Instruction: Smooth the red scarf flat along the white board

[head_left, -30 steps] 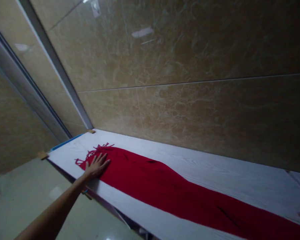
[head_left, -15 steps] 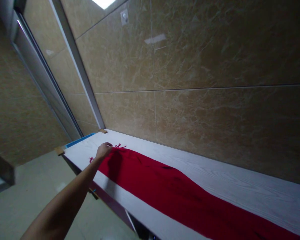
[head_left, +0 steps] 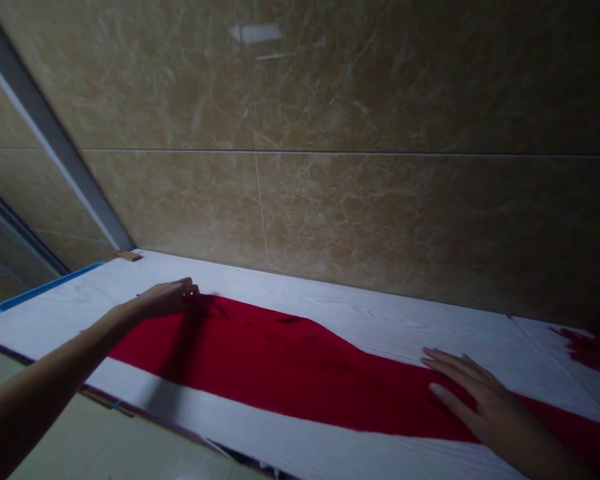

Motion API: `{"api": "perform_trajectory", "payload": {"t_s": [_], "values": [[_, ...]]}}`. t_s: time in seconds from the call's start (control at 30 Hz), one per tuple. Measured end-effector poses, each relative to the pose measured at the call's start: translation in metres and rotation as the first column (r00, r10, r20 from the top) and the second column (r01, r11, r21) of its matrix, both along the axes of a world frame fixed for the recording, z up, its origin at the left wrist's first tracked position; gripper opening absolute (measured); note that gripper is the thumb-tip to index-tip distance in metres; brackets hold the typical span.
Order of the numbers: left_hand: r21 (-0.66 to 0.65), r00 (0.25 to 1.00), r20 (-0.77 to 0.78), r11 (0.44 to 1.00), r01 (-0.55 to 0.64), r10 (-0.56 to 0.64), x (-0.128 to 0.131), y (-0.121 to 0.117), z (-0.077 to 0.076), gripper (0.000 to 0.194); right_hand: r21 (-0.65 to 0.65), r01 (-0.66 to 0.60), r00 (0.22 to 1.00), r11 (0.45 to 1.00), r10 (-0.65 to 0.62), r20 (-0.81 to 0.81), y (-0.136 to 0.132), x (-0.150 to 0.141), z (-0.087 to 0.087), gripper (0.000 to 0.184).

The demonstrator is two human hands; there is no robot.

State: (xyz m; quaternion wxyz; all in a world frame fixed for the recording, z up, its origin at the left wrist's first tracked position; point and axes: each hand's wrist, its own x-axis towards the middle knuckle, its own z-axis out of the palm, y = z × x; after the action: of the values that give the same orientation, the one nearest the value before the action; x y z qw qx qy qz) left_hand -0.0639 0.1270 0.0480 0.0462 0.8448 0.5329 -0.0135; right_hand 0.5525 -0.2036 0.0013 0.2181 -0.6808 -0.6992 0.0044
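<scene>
Between the left hand [head_left: 165, 297] and the right hand [head_left: 480, 403] runs a long red scarf [head_left: 290, 373], laid out on a white counter [head_left: 420, 320] and carrying on past the right fingers toward the edge of the view. The left fingers are curled, bunched up close to the thumb at the scarf's far edge — looks like a pinch, but I honestly can't tell if they've got hold of the cloth. A dark shadow falls from those fingers across the red and onto the white bit nearer the viewer. That end of the scarf is mostly hidden behind the forearm.

The right fingers are a different story: loosely spread, palm down, with nothing gripped, pointing back toward the left hand. The thumb is over the red and the fingertips reach past its far edge; can't say if they touch anything. The stretch between the two hands lies mostly flat, with a few small wrinkles just right of the left fingers.

Off to the right of the right fingers there's some more red cloth [head_left: 597, 350] — bunched and ragged-edged. Beyond both sets of fingers, a tan tiled wall [head_left: 340, 213] backs the counter.
</scene>
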Motion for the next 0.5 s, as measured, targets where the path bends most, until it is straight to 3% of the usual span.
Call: {"api": "perform_trajectory", "payload": {"t_s": [0.1, 0.2, 0.33, 0.5], "values": [[0.001, 0.998, -0.027, 0.999, 0.053, -0.053, 0.004, 0.0, -0.003, 0.042, -0.035, -0.027, 1.0, 0.999, 0.027, 0.009, 0.013, -0.042, 0.022, 0.034], [-0.024, 0.998, -0.014, 0.998, 0.06, -0.06, 0.012, 0.0, -0.002, 0.023, -0.056, -0.035, 0.998, 0.998, 0.038, 0.051, 0.017, -0.063, 0.025, 0.026], [0.023, 0.994, 0.11, 0.999, -0.03, 0.027, 0.013, -0.006, 0.004, 0.017, -0.042, -0.032, 0.999, 0.999, 0.034, 0.042, 0.017, -0.06, 0.003, 0.028], [0.022, 0.938, 0.285, 0.977, -0.21, 0.195, -0.005, -0.027, 0.003, 0.014, 0.096, -0.054, 0.998, 0.994, 0.055, -0.008, 0.02, -0.033, -0.042, 0.027]]}}
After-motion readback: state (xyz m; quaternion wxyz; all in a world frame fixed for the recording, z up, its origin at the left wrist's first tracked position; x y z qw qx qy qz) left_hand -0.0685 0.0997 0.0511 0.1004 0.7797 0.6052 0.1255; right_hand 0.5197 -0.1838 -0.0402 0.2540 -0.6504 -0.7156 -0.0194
